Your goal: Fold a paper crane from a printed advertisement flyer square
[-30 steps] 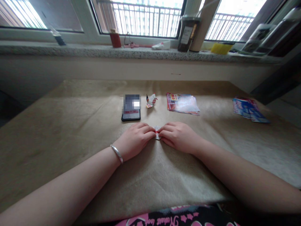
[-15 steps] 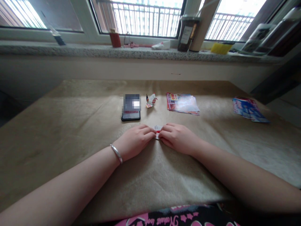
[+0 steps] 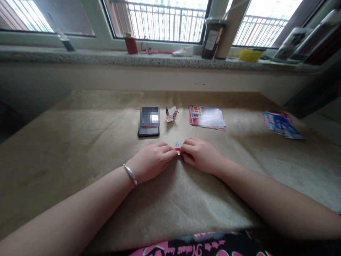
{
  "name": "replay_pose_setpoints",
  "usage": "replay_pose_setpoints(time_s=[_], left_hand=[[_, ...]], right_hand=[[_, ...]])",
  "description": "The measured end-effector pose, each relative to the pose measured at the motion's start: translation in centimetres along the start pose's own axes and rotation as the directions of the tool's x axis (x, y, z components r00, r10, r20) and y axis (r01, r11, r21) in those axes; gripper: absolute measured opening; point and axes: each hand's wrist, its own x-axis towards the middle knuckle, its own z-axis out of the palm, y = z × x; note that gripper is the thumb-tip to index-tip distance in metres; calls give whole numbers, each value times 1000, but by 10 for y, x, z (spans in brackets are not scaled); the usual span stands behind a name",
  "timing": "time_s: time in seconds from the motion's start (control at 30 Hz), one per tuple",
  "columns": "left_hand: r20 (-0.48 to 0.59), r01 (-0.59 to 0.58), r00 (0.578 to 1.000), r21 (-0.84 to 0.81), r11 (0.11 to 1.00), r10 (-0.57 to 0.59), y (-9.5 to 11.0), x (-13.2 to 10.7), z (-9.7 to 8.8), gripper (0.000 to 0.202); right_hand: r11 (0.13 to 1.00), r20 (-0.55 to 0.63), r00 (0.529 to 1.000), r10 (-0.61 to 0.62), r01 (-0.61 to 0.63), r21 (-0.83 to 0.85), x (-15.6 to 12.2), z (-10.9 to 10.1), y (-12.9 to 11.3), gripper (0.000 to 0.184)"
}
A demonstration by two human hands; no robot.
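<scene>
A small folded piece of paper (image 3: 177,145), white with a red band, lies on the table between my two hands. My left hand (image 3: 156,160), with a silver bangle at its wrist, pinches the paper's left side. On the right side, my right hand (image 3: 199,154) holds it with bent fingers pressed together. My fingers hide much of the paper. Just beyond stands a small folded-paper bird (image 3: 171,114) in white, red and yellow. A phone (image 3: 148,131) lies flat to the bird's left, its screen partly blurred out.
A stack of colourful printed leaflets (image 3: 207,117) lies right of the bird. More blue leaflets (image 3: 283,125) rest near the table's right edge. Along the stone windowsill (image 3: 101,58) stand a red container (image 3: 130,44), a dark lidded jar (image 3: 211,39) and a yellow object (image 3: 251,54).
My fingers have shifted slightly on the folded paper, and its lower edge now shows less. The bird, phone and leaflets have stayed put.
</scene>
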Motion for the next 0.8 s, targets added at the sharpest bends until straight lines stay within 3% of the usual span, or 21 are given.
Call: replay_pose_setpoints(time_s=[0.43,0.8], left_hand=[[-22,2,1000,-20,1000,-2,1,1,1,19],[-15,-10,1000,3,1000,10,3,1,-1,19]], right_hand=[[997,4,998,-67,68,-39,-1,-2,-1,18],[998,44,998,42,-40,-37,3,-2,-2,20]])
